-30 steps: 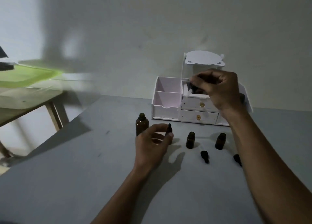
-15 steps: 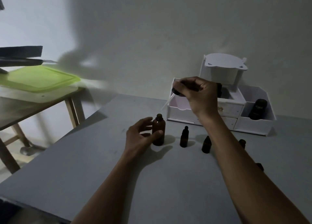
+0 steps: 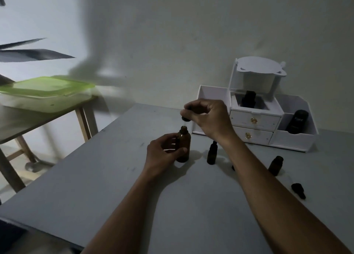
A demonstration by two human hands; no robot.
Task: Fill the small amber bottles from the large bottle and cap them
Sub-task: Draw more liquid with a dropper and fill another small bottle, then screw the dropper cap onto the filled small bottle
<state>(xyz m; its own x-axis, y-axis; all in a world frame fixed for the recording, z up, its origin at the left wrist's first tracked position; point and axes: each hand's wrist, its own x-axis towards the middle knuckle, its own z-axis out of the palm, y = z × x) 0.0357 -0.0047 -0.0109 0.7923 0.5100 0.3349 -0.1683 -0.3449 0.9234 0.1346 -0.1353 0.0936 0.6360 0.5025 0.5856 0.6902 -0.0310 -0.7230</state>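
Observation:
The large amber bottle (image 3: 184, 143) stands open on the grey table (image 3: 95, 177), and my left hand (image 3: 162, 154) grips its body. Directly above its neck my right hand (image 3: 207, 117) pinches a dropper (image 3: 185, 118) by its dark bulb, tip pointing down at the mouth. A small capped amber bottle (image 3: 212, 153) stands just right of the large one. Another small amber bottle (image 3: 275, 165) stands open further right. A loose dropper cap (image 3: 298, 190) lies near it on the table; my right forearm hides whatever lies between.
A white drawer organiser (image 3: 254, 123) stands against the wall, with a dark bottle (image 3: 248, 98) in its top compartment and a black bottle (image 3: 297, 121) in its right bin. A wooden side table with a green-lidded box (image 3: 46, 92) stands left.
My right hand has carried the dropper from the organiser down to just above the large bottle's neck. My left hand has closed round the large bottle. The view has shifted left.

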